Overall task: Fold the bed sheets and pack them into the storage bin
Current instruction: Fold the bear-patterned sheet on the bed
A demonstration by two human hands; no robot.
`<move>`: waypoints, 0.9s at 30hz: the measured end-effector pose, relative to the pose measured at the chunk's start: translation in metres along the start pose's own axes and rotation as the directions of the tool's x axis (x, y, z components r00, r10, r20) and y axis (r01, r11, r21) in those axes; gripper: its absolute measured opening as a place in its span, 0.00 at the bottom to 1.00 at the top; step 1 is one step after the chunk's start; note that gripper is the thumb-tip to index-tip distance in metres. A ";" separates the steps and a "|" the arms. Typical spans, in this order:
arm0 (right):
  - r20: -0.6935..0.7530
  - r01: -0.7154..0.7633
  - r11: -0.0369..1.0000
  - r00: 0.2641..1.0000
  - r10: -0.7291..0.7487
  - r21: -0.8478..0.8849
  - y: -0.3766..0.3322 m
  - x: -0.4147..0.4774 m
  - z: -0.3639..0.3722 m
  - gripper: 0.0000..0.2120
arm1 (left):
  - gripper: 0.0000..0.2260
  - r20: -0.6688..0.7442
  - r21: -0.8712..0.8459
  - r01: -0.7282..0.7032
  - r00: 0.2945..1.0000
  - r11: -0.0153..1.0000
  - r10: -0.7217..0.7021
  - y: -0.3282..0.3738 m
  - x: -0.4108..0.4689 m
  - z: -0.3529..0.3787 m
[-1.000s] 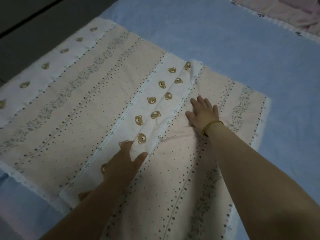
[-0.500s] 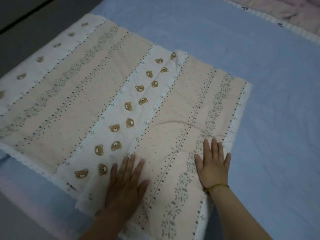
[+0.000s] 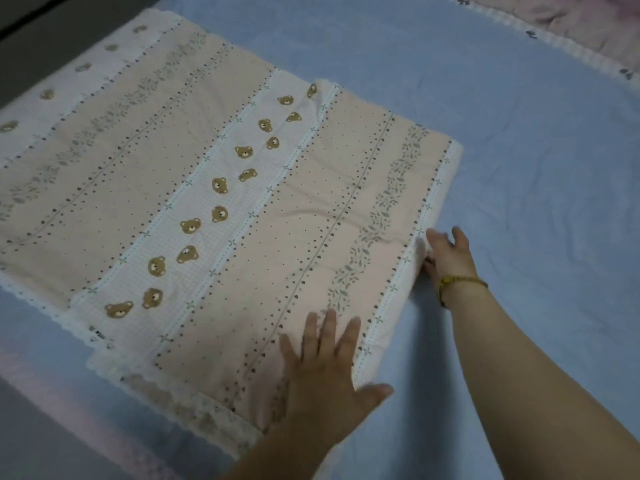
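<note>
Your left hand (image 3: 325, 372) lies flat on the near right corner of the sheet (image 3: 214, 202), fingers straight and spread. Just beyond it, your right hand (image 3: 446, 258) is at the sheet's right edge, fingers against the fold; you cannot tell whether they pinch it. From both hands the sheet runs leftward, long axis across you, out of frame. The next fold likely carries that right edge left. Open bed (image 3: 536, 168) lies right and beyond. No bin shows.

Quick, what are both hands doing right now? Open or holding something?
Left hand: open, pressing flat on the bed sheet.
Right hand: at the sheet's right edge, blurred; cannot tell if it grips.
</note>
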State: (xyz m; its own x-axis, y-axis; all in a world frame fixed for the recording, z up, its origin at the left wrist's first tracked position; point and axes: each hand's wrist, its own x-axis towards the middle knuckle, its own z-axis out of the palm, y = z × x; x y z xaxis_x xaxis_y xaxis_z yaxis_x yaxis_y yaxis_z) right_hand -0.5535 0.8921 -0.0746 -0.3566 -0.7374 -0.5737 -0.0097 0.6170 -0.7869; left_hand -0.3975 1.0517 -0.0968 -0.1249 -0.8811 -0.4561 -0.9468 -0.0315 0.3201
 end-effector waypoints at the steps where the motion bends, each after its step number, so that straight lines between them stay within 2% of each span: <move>1: 0.019 -0.008 1.000 1.000 0.007 0.022 -0.008 0.009 -0.003 0.31 | 0.38 0.031 0.015 0.001 1.000 1.000 -0.002 0.010 0.002 0.010; 4: 0.053 -0.023 0.998 0.998 0.020 0.055 -0.024 0.036 -0.006 0.31 | 0.48 -0.006 0.067 0.029 1.000 0.997 -0.029 0.019 0.008 0.034; 6: 0.029 -0.021 1.000 0.999 0.021 0.000 -0.031 0.049 -0.004 0.32 | 0.49 -0.021 0.064 0.052 0.999 0.997 -0.050 0.023 0.008 0.034; 7: 0.012 -0.016 1.000 1.000 0.016 -0.024 -0.034 0.055 -0.002 0.32 | 0.46 -0.039 0.067 0.046 0.998 0.997 -0.044 0.024 0.007 0.032; 9: -0.015 -0.008 0.999 1.000 0.008 -0.051 -0.038 0.065 0.000 0.34 | 0.33 -0.085 0.105 0.018 0.996 0.994 -0.009 0.025 0.004 0.028; 10: -0.018 -0.007 0.998 1.000 0.006 -0.056 -0.039 0.069 0.001 0.34 | 0.27 -0.074 0.126 0.017 0.997 0.992 -0.008 0.023 0.004 0.030; 11: -0.016 -0.009 0.999 1.000 0.008 -0.052 -0.043 0.073 0.001 0.34 | 0.27 -0.013 0.102 0.011 1.000 0.995 -0.010 0.024 0.006 0.025; 12: -0.016 -0.011 0.999 1.000 0.010 -0.044 -0.045 0.073 0.002 0.31 | 0.26 0.032 0.070 0.011 0.999 0.998 -0.013 0.022 0.004 0.022; 14: -0.010 -0.004 0.999 1.000 0.003 -0.040 -0.053 0.068 0.004 0.24 | 0.26 0.101 -0.097 0.108 0.990 0.989 -0.099 0.023 0.002 -0.007; 15: -0.016 0.014 0.999 1.000 -0.014 -0.042 -0.054 0.069 0.005 0.21 | 0.28 0.117 -0.108 0.140 0.985 0.984 -0.127 0.022 0.002 -0.015; 16: -0.032 0.047 0.999 0.998 -0.048 -0.026 -0.059 0.065 0.008 0.20 | 0.30 0.045 -0.137 0.085 0.996 0.987 -0.079 0.016 -0.001 -0.022; 17: -0.044 0.071 0.997 0.996 -0.072 -0.011 -0.061 0.060 0.009 0.19 | 0.31 0.077 -0.142 0.075 0.995 0.987 -0.065 0.015 -0.006 -0.027; 19: -0.068 0.127 0.992 0.990 -0.126 0.010 -0.077 0.046 0.017 0.19 | 0.29 0.022 -0.204 0.048 0.999 0.978 -0.044 0.006 -0.014 -0.052; 22: -0.095 0.224 0.975 0.970 -0.224 -0.013 -0.111 0.024 0.034 0.19 | 0.14 -0.055 -0.461 0.049 0.995 0.886 -0.084 -0.017 -0.021 -0.082; 25: -0.080 0.323 0.943 0.941 -0.328 -0.077 -0.152 0.002 0.071 0.20 | 0.09 -0.136 -0.574 0.024 0.983 0.819 -0.125 -0.059 -0.025 -0.125; 27: -0.080 0.365 0.925 0.924 -0.374 -0.104 -0.179 -0.012 0.108 0.20 | 0.11 -0.180 -0.634 0.012 0.970 0.773 -0.163 -0.095 -0.024 -0.159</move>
State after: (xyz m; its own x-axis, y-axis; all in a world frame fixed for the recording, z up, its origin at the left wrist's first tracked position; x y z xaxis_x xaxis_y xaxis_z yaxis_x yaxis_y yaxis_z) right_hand -0.4469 0.7613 0.0490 -0.4008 -0.8899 -0.2179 -0.2359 0.3301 -0.9140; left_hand -0.2574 1.0005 0.0158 0.0864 -0.9346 -0.3451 -0.5452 -0.3343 0.7688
